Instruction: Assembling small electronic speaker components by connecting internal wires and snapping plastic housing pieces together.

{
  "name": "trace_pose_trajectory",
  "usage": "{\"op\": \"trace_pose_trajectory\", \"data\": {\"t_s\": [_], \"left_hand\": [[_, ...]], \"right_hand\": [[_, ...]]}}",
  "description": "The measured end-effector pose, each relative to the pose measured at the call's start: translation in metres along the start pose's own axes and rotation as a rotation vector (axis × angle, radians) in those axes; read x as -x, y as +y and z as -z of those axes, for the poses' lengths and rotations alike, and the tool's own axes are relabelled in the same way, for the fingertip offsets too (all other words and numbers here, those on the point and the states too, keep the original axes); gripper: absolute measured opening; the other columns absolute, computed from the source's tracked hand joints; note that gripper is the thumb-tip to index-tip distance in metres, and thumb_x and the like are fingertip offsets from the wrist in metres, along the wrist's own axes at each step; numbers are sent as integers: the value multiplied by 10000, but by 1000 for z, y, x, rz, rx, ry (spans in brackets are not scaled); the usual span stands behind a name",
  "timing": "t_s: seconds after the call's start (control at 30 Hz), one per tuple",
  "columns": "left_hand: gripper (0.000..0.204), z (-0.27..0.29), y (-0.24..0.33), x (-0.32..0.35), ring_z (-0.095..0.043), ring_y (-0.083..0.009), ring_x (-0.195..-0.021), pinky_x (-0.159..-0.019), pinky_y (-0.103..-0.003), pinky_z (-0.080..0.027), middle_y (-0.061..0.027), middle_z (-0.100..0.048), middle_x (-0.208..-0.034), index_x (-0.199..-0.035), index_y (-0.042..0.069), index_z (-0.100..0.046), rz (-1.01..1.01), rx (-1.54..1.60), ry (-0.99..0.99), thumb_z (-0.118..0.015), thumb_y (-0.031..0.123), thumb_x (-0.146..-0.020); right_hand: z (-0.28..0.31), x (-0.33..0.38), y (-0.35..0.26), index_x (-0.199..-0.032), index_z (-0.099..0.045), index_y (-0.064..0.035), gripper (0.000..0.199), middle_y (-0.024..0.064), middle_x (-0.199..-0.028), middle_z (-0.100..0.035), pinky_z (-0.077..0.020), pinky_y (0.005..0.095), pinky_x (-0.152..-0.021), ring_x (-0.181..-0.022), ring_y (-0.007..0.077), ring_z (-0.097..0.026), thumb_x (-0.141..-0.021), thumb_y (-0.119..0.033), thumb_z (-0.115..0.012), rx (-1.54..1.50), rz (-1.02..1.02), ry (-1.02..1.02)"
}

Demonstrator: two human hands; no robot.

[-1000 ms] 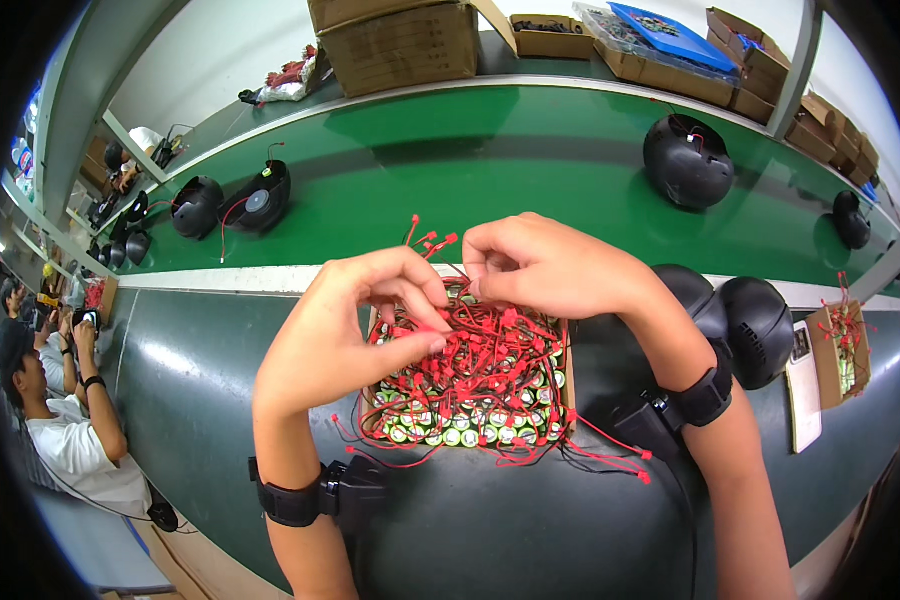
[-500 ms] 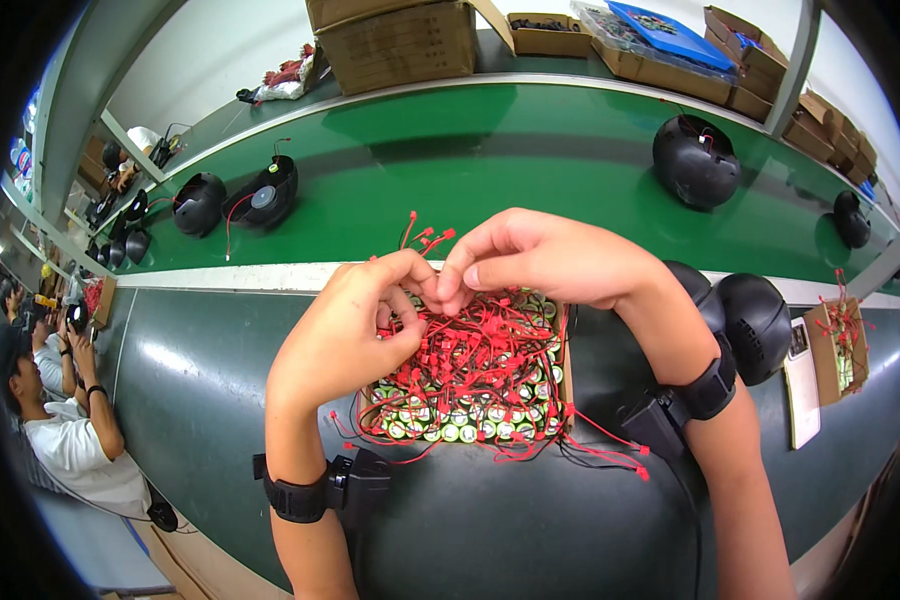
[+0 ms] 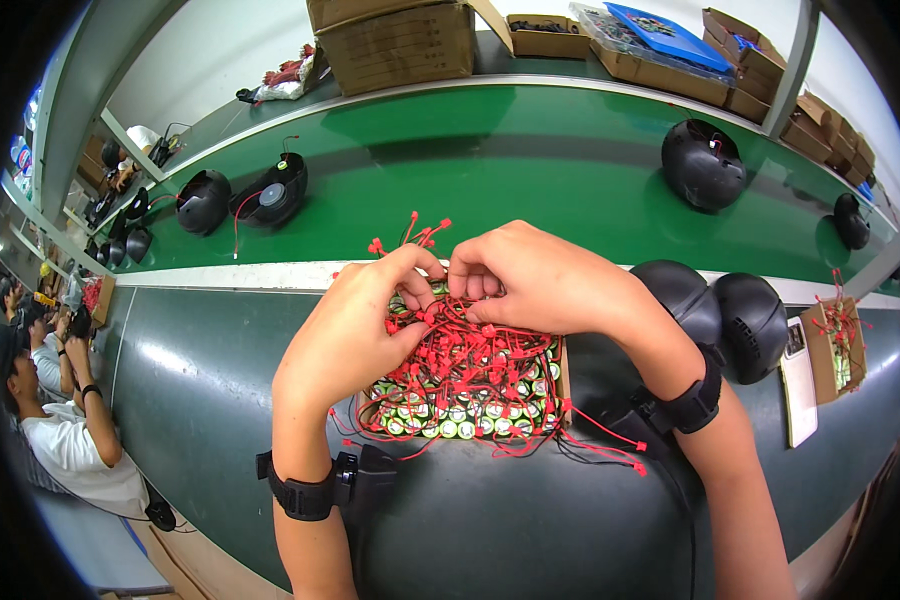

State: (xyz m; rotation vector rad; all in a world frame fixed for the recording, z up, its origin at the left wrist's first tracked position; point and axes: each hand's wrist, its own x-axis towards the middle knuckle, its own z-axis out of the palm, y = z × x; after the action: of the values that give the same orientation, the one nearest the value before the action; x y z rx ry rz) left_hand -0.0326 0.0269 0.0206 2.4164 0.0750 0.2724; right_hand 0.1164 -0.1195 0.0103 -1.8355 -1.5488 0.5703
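Observation:
A cardboard box (image 3: 566, 372) full of upright green-sleeved battery cells (image 3: 466, 428) lies before me on the dark table. Red and black wires with small red connectors (image 3: 460, 350) tangle over the cells. My left hand (image 3: 355, 315) is at the box's far left part, fingers curled and closed on some of the wires. Beside it my right hand (image 3: 545, 280) reaches in from the right, fingers bent and thumb down on the wires. The fingertips of the two hands are a little apart. Exactly which wires each hand grips is partly hidden.
A green conveyor belt (image 3: 490, 190) carries black rounded shells (image 3: 703, 165). To my right are two more dark shells (image 3: 753, 328), a white phone (image 3: 799, 385) and a small box of wired cells (image 3: 838, 350). People (image 3: 80, 440) work at the left.
My fingertips, together before, have separated; the right hand has come slightly lower and nearer the wires. Shells on the belt have shifted a little to the right.

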Motion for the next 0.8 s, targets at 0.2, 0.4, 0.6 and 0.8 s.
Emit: {"op": "trace_pose_trajectory", "data": {"t_s": [0.2, 0.4, 0.6, 0.8], "left_hand": [[345, 7, 4, 0, -592, -179, -755, -734, -310, -520, -71, -575, -750, -999, -2, -563, 13, 111, -99, -591, -130, -680], [373, 10, -8, 0, -554, -93, -838, -800, -252, -474, 8, -523, -820, -1043, 11, -554, 32, 360, -155, -585, -123, -697], [354, 10, -6, -1, -554, -103, -751, -786, -256, -498, -8, -526, -744, -999, 10, -541, 44, 363, -153, -582, -140, -681], [355, 20, -4, 0, -589, -106, -802, -828, -280, -487, -15, -571, -800, -983, 10, -546, 10, 466, -196, -576, -152, -669]], "right_hand": [[-3, 0, -8, -873, -654, 17, 136, 103, -743, -635, -502, 338, -659, -683, 206, -615, -761, -58, -675, 146, 8, 18], [5, -4, 2, -822, -628, 15, 123, 109, -732, -628, -496, 338, -660, -688, 216, -607, -735, -50, -685, -13, 69, -62], [4, -4, -7, -789, -661, -16, 89, 118, -758, -663, -506, 367, -675, -739, 255, -651, -721, -39, -714, -50, 79, -53], [0, -5, -2, -786, -655, -13, 106, 114, -745, -654, -503, 360, -671, -730, 244, -645, -726, -58, -729, -54, 52, -30]]}}
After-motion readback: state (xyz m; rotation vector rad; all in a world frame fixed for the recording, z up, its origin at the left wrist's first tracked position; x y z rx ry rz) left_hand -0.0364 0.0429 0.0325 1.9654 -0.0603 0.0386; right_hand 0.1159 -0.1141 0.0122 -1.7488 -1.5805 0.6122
